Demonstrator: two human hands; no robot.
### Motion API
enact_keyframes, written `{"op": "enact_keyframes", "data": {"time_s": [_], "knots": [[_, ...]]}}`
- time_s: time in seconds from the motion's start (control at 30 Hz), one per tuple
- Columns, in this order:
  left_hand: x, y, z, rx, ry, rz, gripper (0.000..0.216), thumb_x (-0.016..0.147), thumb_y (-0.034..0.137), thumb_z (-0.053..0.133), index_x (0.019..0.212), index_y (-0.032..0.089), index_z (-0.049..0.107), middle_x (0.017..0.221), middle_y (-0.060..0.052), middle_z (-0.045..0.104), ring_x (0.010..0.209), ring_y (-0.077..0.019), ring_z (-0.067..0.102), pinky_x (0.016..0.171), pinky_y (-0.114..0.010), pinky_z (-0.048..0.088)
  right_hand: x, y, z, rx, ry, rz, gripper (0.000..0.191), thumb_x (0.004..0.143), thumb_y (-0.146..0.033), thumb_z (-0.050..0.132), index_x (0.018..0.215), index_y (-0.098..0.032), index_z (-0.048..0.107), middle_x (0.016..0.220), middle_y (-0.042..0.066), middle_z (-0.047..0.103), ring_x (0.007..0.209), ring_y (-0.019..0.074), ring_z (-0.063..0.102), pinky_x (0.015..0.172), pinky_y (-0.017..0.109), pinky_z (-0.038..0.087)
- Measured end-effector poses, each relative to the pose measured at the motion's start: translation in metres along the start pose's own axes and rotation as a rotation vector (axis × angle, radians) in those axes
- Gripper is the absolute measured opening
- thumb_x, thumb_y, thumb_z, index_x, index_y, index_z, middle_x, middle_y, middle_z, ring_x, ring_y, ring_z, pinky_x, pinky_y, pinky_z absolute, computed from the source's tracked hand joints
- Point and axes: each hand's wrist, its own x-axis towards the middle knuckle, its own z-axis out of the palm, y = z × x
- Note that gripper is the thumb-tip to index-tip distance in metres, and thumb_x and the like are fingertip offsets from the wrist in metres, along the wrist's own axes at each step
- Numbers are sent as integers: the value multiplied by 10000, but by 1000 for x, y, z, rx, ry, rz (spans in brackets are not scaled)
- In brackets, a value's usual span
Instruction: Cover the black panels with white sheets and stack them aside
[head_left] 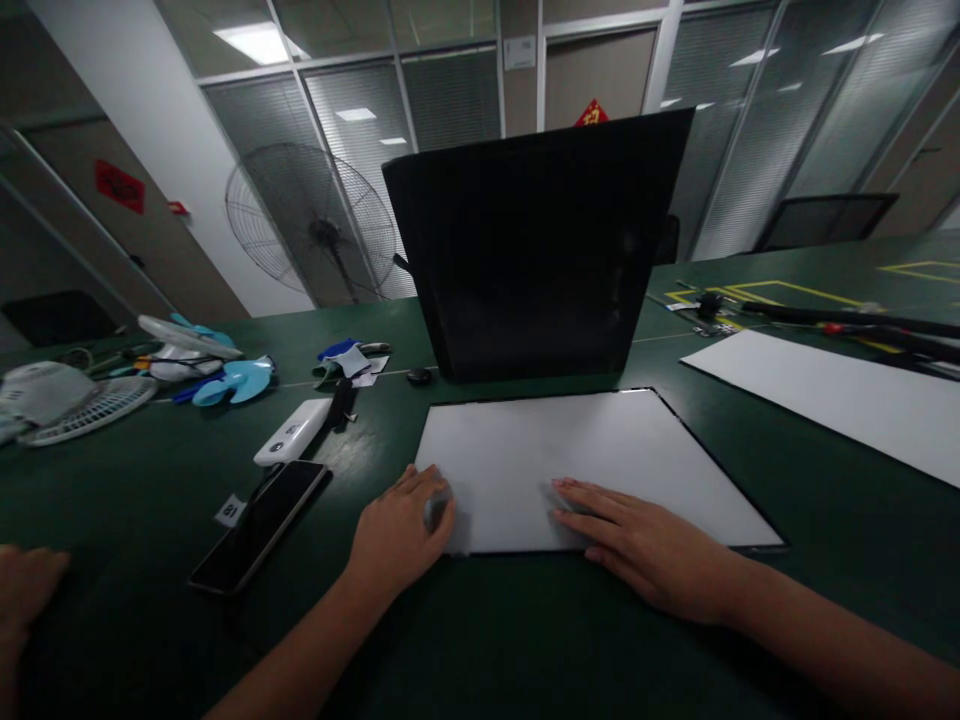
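A flat white rectangular panel [517, 450] with a thin dark border lies on the green table in front of me. My left hand [409, 525] rests at its near left corner, fingers over the left edge and thumb spread away from them. On the white surface near the front edge, my right hand [645, 550] lies flat with fingers stretched out to the left. Neither hand grips anything that I can see. Just behind the panel, a large black sheet-like panel [536, 250] stands upright, leaning slightly back; what holds it up is hidden.
Left of the panel lie a phone [259, 530], a white power bank [294, 432] and a small black object [420, 376]. Farther left are fan parts [236, 380]. A second white panel [832, 395] and black cables [862, 318] lie right. Another person's hand [30, 585] rests at the left edge.
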Motion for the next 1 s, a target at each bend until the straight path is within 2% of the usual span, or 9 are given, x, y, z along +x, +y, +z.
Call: {"op": "enact_keyframes", "data": {"time_s": [0.1,0.2,0.27,0.37,0.47,0.57,0.67,0.8,1.0], "knots": [[0,5,-4,38,-24,-19,328,950,369,555,1179,232,746,1412,-86,648,1341,-337,577,1070,-537,514,-8,36,-8,-62,159,110,511,1043,-427,408,1553,-388,407,1659,-21,262,1480,267,354,1194,535,371],[1,8,-5,59,-28,-23,314,951,356,563,1178,233,742,1418,-79,644,1345,-331,573,1078,-524,510,-31,103,-24,-214,421,409,512,1051,-409,360,1537,-277,454,1640,59,308,1440,274,403,1186,504,370],[1,7,-4,65,-16,-16,314,956,361,559,1176,231,741,1416,-81,646,1346,-333,572,1084,-522,503,-57,152,-35,-341,483,655,523,1048,-363,359,1536,-196,447,1626,110,323,1463,241,357,1205,421,325],[0,4,2,47,7,8,317,959,402,557,1158,240,743,1412,-82,649,1338,-351,576,1071,-542,507,-100,208,-45,-362,508,962,570,1016,-358,431,1481,-30,476,1578,279,314,1505,353,231,1187,582,231],[-1,1,5,20,24,19,315,954,441,557,1138,266,742,1400,-71,658,1326,-370,582,1044,-573,515,-131,233,-47,-290,482,1227,682,987,-488,489,1409,45,532,1471,390,380,1419,468,324,1028,662,342],[-1,1,5,2,35,13,295,942,444,566,1111,281,745,1384,-64,670,1310,-375,593,1034,-582,515,-139,235,-46,-224,429,1318,646,991,-540,451,1396,-58,593,1421,341,468,1310,434,466,897,580,432],[-2,1,4,-18,47,10,293,936,455,571,1089,281,750,1379,-63,674,1294,-371,606,1044,-580,508,-131,224,-48,-226,396,1286,463,1011,-390,409,1324,-160,661,1405,254,520,1261,352,520,862,479,438],[-2,1,4,-38,54,15,293,932,458,577,1077,277,755,1365,-67,683,1297,-370,605,1061,-589,494,-113,199,-54,-247,371,1274,375,946,-230,422,1124,-86,719,1132,265,639,1047,335,616,768,429,414],[-2,2,1,-29,46,9,307,940,425,567,1097,245,761,1372,-90,677,1307,-376,596,1061,-583,496,-80,148,-56,-308,542,1264,440,999,-403,347,1155,-134,657,1107,228,671,930,352,653,695,404,408]]}}
